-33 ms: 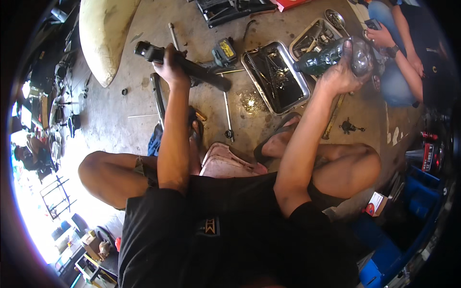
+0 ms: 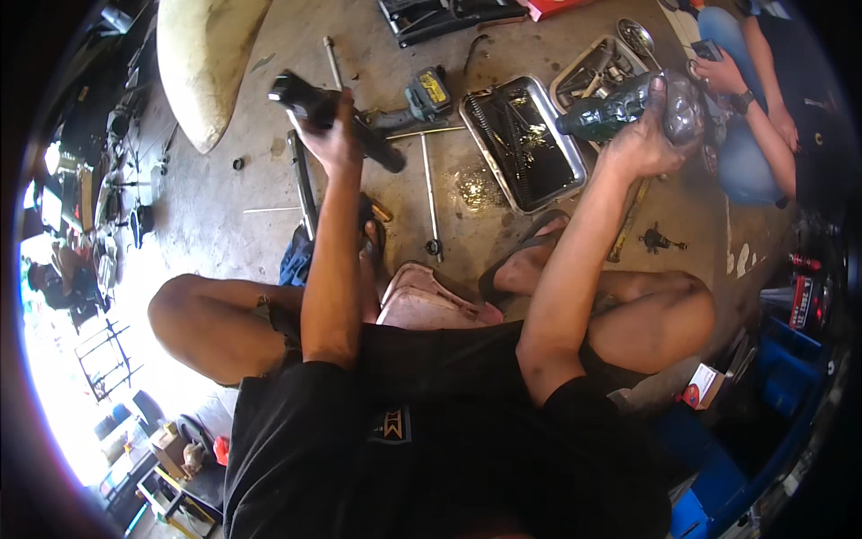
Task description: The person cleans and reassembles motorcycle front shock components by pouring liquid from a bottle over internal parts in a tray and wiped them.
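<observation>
Left hand (image 2: 336, 142) and tube (image 2: 384, 153) now steeper

Glossy see-through plastic bottle (image 2: 603, 110), smooth black tubular part (image 2: 308, 101), shiny metal tray (image 2: 576, 162), matt concrete floor (image 2: 202, 198)

We look down from the wearer's head, wide fisheye view, black T-shirt (image 2: 485, 440) close below, concrete floor (image 2: 211, 207) farther off.

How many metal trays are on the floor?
2. One tray, with dark liquid, is left of the green bottle; the second tray, with metal parts, is partly hidden behind it. Others may be hidden.
</observation>
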